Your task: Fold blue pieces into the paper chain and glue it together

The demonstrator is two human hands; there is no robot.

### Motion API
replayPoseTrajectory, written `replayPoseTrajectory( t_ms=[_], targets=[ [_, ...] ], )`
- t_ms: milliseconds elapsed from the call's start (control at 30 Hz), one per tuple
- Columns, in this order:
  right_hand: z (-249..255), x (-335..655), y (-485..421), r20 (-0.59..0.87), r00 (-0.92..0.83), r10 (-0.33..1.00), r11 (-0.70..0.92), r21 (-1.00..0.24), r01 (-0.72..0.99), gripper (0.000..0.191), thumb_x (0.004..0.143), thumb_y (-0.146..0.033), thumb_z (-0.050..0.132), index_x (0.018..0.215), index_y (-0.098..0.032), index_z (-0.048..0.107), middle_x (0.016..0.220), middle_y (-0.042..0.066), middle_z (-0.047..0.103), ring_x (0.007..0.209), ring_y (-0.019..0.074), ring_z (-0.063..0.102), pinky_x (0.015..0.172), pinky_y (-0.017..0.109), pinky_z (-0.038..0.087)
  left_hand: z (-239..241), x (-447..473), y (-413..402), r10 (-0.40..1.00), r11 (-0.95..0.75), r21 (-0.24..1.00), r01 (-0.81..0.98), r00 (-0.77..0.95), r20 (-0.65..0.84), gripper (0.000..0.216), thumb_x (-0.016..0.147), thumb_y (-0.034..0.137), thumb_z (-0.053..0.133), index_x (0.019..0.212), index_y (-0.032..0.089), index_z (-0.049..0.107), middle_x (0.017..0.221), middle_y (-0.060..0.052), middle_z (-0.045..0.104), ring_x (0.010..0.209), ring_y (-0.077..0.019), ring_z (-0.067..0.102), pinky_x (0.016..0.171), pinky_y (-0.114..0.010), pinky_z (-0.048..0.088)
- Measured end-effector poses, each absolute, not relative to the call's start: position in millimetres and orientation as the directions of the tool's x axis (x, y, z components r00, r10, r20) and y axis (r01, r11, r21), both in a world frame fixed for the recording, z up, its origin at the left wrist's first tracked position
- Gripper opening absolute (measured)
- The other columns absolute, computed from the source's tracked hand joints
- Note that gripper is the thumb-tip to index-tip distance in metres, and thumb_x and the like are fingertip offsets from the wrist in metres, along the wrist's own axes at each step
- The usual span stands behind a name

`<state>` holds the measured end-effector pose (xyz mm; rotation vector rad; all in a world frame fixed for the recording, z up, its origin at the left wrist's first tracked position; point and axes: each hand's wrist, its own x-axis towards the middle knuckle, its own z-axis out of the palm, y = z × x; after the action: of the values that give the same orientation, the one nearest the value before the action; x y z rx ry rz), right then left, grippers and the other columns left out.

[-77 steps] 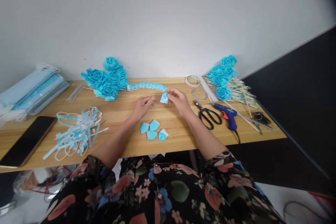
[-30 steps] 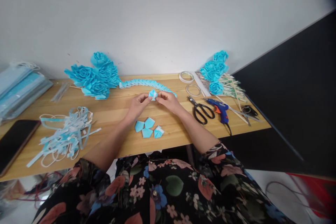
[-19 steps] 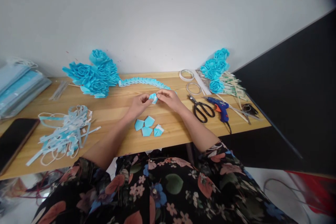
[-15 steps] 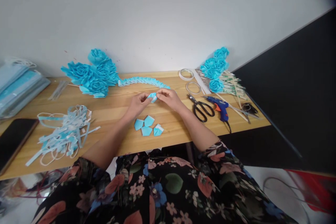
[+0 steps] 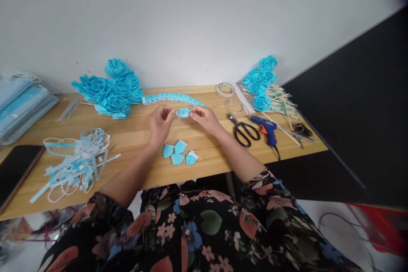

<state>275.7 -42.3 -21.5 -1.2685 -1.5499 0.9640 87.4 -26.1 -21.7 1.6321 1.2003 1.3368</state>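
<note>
Between my two hands, above the table, is a small folded blue-and-white piece (image 5: 183,114), cut from what looks like face-mask fabric. The fingertips of my left hand (image 5: 160,124) pinch together at its left edge. My right hand (image 5: 205,120) grips the right edge between thumb and fingers. Several folded blue petals (image 5: 177,159) lie on the wood below my hands, one of them showing a white part. Behind my hands a curved row of overlapping folded blue pieces (image 5: 172,97) runs along the table.
Blue fabric roses (image 5: 116,87) stand back left, more roses (image 5: 261,77) back right. Mask strips with loops (image 5: 81,159), a phone (image 5: 19,172) and packed masks (image 5: 24,104) lie left. Right are scissors (image 5: 244,129), a glue gun (image 5: 267,128), tape rolls (image 5: 225,89) and sticks (image 5: 285,106).
My left hand has shifted left and its fingers have moved to the folded piece's left edge. The piece has turned and more of it shows. My right hand stays nearly in place.
</note>
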Motion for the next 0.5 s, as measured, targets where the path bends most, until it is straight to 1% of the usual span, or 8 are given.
replayPoseTrajectory(
  t_ms=[33, 100, 200, 300, 500],
  targets=[
    [-21.4, 275.0, -42.3, 0.171, -0.063, 0.983, 0.182, -0.936, 0.300, 0.026, 0.080, -0.044, 0.060, 0.075, -0.019, 0.060, 0.064, -0.004, 0.050, 0.060, 0.0111, 0.041, 0.060, 0.026, 0.032, -20.4, 87.8, -28.1, 0.930, -0.365, 0.894, 0.259, 0.051, 0.364, 0.022, 0.084, 0.040, 0.061, 0.076, 0.019, 0.058, 0.073, 0.000, 0.060, 0.067, -0.0124, 0.052, 0.066, -0.026, 0.041],
    [-21.5, 273.6, -42.4, 0.196, -0.031, 0.980, 0.196, -0.931, 0.310, 0.025, 0.080, -0.044, 0.060, 0.073, -0.020, 0.058, 0.065, -0.003, 0.050, 0.061, 0.0111, 0.041, 0.060, 0.026, 0.033, -19.4, 89.2, -31.4, 0.891, -0.454, 0.836, 0.308, 0.141, 0.432, 0.023, 0.085, 0.036, 0.061, 0.070, 0.019, 0.058, 0.069, 0.000, 0.059, 0.065, -0.0121, 0.050, 0.066, -0.027, 0.040],
    [-21.8, 271.4, -43.0, 0.230, -0.008, 0.973, 0.220, -0.921, 0.320, 0.025, 0.080, -0.043, 0.060, 0.073, -0.019, 0.058, 0.066, -0.003, 0.051, 0.061, 0.0108, 0.042, 0.061, 0.026, 0.035, -21.7, 91.4, -32.9, 0.829, -0.559, 0.761, 0.330, 0.261, 0.496, 0.016, 0.085, 0.028, 0.061, 0.072, 0.019, 0.063, 0.068, 0.000, 0.059, 0.066, -0.0129, 0.052, 0.068, -0.028, 0.041],
    [-22.1, 269.5, -43.9, 0.250, -0.017, 0.968, 0.241, -0.912, 0.331, 0.025, 0.079, -0.043, 0.061, 0.074, -0.019, 0.060, 0.065, -0.003, 0.052, 0.059, 0.0105, 0.041, 0.058, 0.026, 0.033, -25.5, 91.5, -30.9, 0.821, -0.570, 0.740, 0.358, 0.282, 0.496, 0.012, 0.086, 0.022, 0.060, 0.079, 0.020, 0.069, 0.072, -0.001, 0.063, 0.069, -0.0139, 0.055, 0.070, -0.029, 0.042],
    [-23.2, 266.9, -45.9, 0.262, -0.034, 0.965, 0.255, -0.889, 0.380, 0.022, 0.079, -0.040, 0.062, 0.075, -0.019, 0.063, 0.069, -0.001, 0.061, 0.061, 0.0109, 0.047, 0.060, 0.025, 0.037, -28.6, 89.2, -28.0, 0.841, -0.540, 0.743, 0.395, 0.275, 0.466, 0.011, 0.086, 0.022, 0.061, 0.085, 0.020, 0.072, 0.076, -0.002, 0.066, 0.071, -0.0146, 0.056, 0.071, -0.029, 0.044]
  ],
)
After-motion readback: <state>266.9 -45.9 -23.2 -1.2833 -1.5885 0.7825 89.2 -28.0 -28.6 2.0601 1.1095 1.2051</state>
